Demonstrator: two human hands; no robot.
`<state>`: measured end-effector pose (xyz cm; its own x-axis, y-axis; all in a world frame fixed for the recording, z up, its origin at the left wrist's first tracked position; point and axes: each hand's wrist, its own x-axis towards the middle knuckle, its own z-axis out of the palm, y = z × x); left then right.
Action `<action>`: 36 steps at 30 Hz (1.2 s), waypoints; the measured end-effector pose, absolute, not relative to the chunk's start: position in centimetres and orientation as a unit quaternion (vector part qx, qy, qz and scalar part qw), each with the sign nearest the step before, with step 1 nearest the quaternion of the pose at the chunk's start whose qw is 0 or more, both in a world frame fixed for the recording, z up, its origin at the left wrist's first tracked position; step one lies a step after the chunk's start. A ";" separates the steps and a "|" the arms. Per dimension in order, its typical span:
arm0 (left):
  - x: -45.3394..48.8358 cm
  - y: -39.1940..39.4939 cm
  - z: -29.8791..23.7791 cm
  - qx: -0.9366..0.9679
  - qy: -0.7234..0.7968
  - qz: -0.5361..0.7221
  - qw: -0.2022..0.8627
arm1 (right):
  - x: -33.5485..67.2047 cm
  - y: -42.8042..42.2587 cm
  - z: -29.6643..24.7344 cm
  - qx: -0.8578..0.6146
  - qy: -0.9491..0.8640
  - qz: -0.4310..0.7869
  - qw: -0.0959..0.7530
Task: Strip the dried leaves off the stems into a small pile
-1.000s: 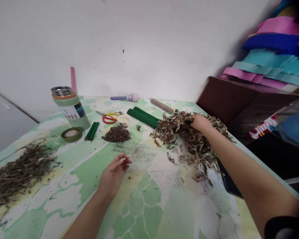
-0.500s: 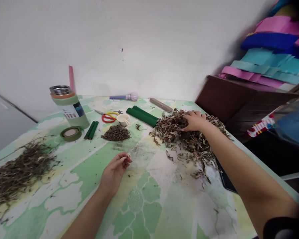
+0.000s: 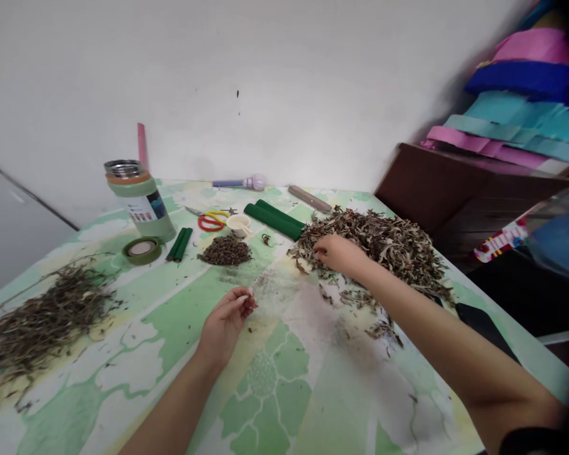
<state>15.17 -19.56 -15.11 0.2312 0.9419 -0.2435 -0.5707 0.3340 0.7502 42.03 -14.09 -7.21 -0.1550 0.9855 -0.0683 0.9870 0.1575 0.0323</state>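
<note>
My right hand [image 3: 337, 254] rests on the near left edge of a big pile of dried brown leaves [image 3: 389, 243], fingers curled down among them; whether it grips any is hidden. My left hand [image 3: 227, 319] lies on the green patterned table [image 3: 265, 379], thumb and fingertips pinched together on something too small to make out. A small heap of dark bits [image 3: 226, 251] sits beyond the left hand.
A heap of thin dry stems [image 3: 42, 313] lies at the left. Farther back stand a green flask [image 3: 140, 201], a tape roll [image 3: 142, 250], green sticks [image 3: 177, 244], scissors [image 3: 209, 221], a small white cup [image 3: 239, 224] and green rolls [image 3: 274, 220]. A dark phone [image 3: 486, 325] lies at the right edge.
My right hand has drawn back from the far top of the leaf pile to its near left edge. The left hand has stayed pinched in place.
</note>
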 end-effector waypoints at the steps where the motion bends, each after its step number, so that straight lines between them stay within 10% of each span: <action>1: 15.2 -19.6 -15.1 0.267 0.351 0.510 0.739 | 41.1 -14.2 -8.0 0.648 0.760 -0.021 0.044; 20: 15.3 -19.8 -14.8 0.267 0.340 0.515 0.740 | 41.6 -8.6 -6.0 0.805 0.547 0.197 -0.115; 36: 15.5 -19.6 -15.5 0.286 0.340 0.525 0.726 | 31.1 -5.0 -14.4 0.695 0.685 -0.071 -0.205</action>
<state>15.46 -19.64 -15.51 0.2174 0.9566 -0.1939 -0.5672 0.2854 0.7725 31.10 -5.02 -14.43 0.0506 0.9819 0.1826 0.9236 0.0236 -0.3827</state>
